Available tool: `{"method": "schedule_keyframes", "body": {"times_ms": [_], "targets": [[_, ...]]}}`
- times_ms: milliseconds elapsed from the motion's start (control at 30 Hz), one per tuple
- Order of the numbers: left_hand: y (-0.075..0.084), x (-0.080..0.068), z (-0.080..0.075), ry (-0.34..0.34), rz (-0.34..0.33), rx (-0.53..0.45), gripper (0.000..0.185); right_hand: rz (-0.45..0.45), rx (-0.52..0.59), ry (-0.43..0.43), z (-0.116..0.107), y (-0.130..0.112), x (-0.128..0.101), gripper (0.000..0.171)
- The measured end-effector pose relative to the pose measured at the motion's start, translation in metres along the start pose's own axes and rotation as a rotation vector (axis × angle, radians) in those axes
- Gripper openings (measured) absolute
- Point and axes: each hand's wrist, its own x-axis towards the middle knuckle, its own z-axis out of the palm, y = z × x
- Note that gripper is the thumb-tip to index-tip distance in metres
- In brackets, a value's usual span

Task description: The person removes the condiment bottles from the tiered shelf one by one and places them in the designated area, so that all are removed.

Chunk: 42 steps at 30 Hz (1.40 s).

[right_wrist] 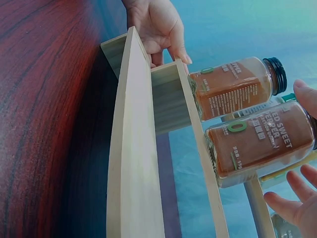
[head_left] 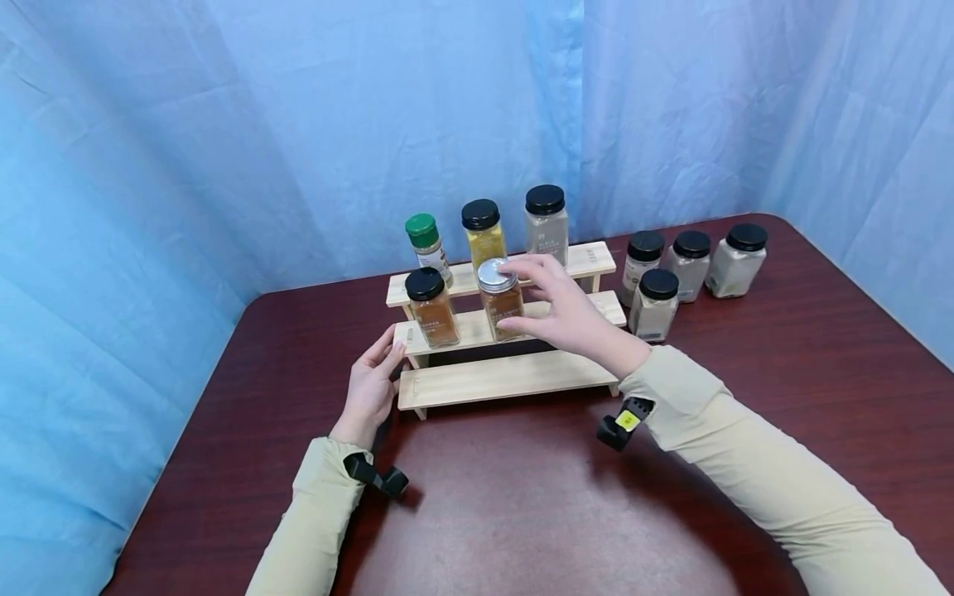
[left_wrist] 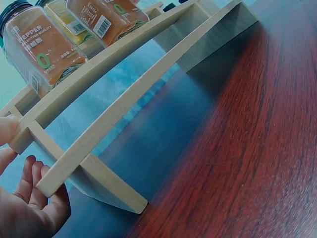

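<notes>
A three-tier wooden rack [head_left: 507, 377] stands on the dark red table [head_left: 522, 505]. On its middle shelf stand a black-lidded jar of brown spice [head_left: 431, 306] and a silver-lidded jar of brown spice [head_left: 501, 300]. My right hand [head_left: 522, 300] is spread round the silver-lidded jar [right_wrist: 257, 144], one fingertip at its lid and the thumb low by its side; its fingers [right_wrist: 292, 203] look relaxed, with gaps to the glass. My left hand [head_left: 391, 348] rests with straight fingers against the rack's left end [left_wrist: 59, 163], thumb on the middle shelf's end.
The top shelf holds a green-lidded jar [head_left: 427, 240], a yellow spice jar [head_left: 483, 230] and a grey one [head_left: 546, 219]. Several black-lidded grey jars [head_left: 693, 261] stand on the table right of the rack. Blue curtain closes off the back and sides.
</notes>
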Motion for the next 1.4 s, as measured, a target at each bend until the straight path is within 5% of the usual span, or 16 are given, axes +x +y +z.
{"method": "schedule_keyframes", "body": {"times_ms": [433, 900, 1400], "targets": [[-0.001, 0.000, -0.001, -0.015, 0.010, -0.025, 0.050, 0.014, -0.004, -0.008, 0.006, 0.002, 0.002, 0.063], [-0.001, 0.000, -0.001, -0.019, 0.007, -0.030, 0.050, -0.051, -0.077, 0.084, 0.021, 0.012, 0.001, 0.061], [-0.002, 0.000, -0.001, -0.009, 0.014, -0.017, 0.050, -0.263, -0.131, 0.165, 0.026, 0.017, -0.004, 0.058]]}}
